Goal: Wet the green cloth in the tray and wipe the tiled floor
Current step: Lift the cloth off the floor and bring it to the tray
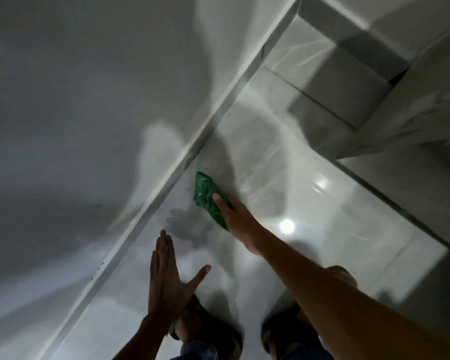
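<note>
The green cloth [207, 197] lies bunched on the glossy white tiled floor [309, 203], close to the skirting of the wall. My right hand [235, 216] presses flat on top of it, arm stretched out from the lower right. My left hand [170, 279] hovers over the floor nearer to me, fingers spread and holding nothing. A grey wet smear [190, 226] marks the tile between the two hands. No tray is in view.
A white wall [76, 113] with a skirting board [187, 162] runs diagonally along the left. A white step or ledge [413, 126] rises at the upper right. My feet in dark sandals [213, 331] stand at the bottom. Lamp reflections shine on the tiles.
</note>
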A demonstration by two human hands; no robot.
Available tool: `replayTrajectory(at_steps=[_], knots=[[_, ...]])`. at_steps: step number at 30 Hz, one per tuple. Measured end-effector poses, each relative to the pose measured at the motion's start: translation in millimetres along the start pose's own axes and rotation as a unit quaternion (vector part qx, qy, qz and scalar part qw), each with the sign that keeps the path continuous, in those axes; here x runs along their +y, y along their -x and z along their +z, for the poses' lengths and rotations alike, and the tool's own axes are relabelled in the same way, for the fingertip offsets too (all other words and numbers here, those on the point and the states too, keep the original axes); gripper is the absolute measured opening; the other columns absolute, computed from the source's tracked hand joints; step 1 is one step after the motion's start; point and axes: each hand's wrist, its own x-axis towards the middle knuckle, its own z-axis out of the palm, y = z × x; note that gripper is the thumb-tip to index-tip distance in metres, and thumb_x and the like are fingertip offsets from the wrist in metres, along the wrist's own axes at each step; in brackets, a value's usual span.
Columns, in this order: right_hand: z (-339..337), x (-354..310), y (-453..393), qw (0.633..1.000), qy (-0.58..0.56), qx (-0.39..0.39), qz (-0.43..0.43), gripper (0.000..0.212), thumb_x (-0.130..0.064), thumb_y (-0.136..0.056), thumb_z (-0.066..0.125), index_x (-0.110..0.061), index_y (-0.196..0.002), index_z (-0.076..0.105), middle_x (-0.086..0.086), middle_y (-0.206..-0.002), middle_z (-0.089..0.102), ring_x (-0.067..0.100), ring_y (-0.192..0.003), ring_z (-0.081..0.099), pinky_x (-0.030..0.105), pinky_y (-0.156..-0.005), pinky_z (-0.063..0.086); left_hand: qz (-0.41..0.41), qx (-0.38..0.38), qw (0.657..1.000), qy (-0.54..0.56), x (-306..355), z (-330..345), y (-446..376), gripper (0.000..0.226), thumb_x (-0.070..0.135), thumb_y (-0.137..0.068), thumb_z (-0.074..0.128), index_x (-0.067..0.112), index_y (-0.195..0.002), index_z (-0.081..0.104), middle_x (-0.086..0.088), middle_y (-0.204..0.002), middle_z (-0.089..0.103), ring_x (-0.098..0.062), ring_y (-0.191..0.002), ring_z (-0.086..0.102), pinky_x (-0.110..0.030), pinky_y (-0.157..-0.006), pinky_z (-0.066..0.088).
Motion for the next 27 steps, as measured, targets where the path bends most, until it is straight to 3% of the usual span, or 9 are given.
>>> replayTrajectory(at_steps=[3,5,11,17,20,23,27], knots=[[-13,-9,41,0.985,-0.172,0.019,0.015,0.054,-0.053,-0.117,0.043,-0.032,-0.167,0.047,0.008,-0.165,0.060,0.029,-0.152,0.058,0.055,-0.133,0.043,0.039,-0.002,0.999,-0.012,27,-33,9,0.136,0.103,-0.085,0.046,0.029,-0.180,-0.017,0.017,-0.187,-0.027,-0.001,-0.173,-0.022,-0.037,-0.143,-0.001],[-21,-22,67,0.972,-0.233,0.024,0.004,0.052,-0.047,-0.119,0.041,-0.027,-0.167,0.048,0.011,-0.165,0.060,0.031,-0.154,0.057,0.059,-0.136,0.038,0.064,-0.004,0.998,-0.010,49,-57,12,0.125,0.100,-0.091,0.038,0.033,-0.178,-0.021,0.017,-0.187,-0.027,-0.001,-0.173,-0.024,-0.040,-0.144,0.001],[-70,-101,160,0.958,-0.277,0.063,-0.036,0.052,-0.047,-0.119,0.040,-0.025,-0.165,0.051,0.006,-0.165,0.063,0.024,-0.155,0.058,0.054,-0.139,0.033,0.135,0.012,0.991,0.008,144,-139,9,0.105,0.091,-0.102,0.019,0.030,-0.180,-0.015,0.017,-0.187,-0.027,-0.007,-0.176,-0.020,-0.046,-0.144,0.000],[-122,-177,269,0.943,-0.269,0.146,-0.129,0.066,-0.074,-0.106,0.050,-0.040,-0.163,0.053,-0.005,-0.164,0.064,0.020,-0.157,0.056,0.055,-0.138,0.033,0.232,0.073,0.970,0.009,271,-210,7,0.092,0.077,-0.111,0.022,0.025,-0.183,-0.001,0.007,-0.192,-0.008,-0.017,-0.179,-0.004,-0.043,-0.145,0.004],[-152,-206,320,0.920,-0.294,0.205,-0.162,0.067,-0.078,-0.102,0.052,-0.043,-0.159,0.057,-0.005,-0.162,0.066,0.019,-0.153,0.060,0.056,-0.136,0.039,0.284,0.084,0.955,0.014,338,-229,8,0.089,0.073,-0.113,0.026,0.022,-0.183,0.005,0.004,-0.193,0.000,-0.018,-0.180,0.000,-0.043,-0.144,0.008],[-185,-215,370,0.884,-0.340,0.262,-0.186,0.058,-0.067,-0.109,0.046,-0.040,-0.159,0.058,0.001,-0.158,0.069,0.025,-0.147,0.066,0.060,-0.127,0.050,0.328,0.078,0.941,0.020,405,-230,14,0.088,0.069,-0.115,0.029,0.013,-0.182,0.016,-0.005,-0.192,0.011,-0.022,-0.180,0.006,-0.053,-0.143,0.019],[-224,-215,433,0.830,-0.388,0.342,-0.209,0.083,-0.074,-0.092,0.052,-0.039,-0.167,0.048,0.002,-0.167,0.060,0.023,-0.153,0.059,0.057,-0.134,0.041,0.376,0.058,0.924,0.027,471,-216,18,0.086,0.065,-0.117,0.028,0.006,-0.179,0.023,-0.010,-0.191,0.013,-0.028,-0.179,0.011,-0.059,-0.141,0.023]])
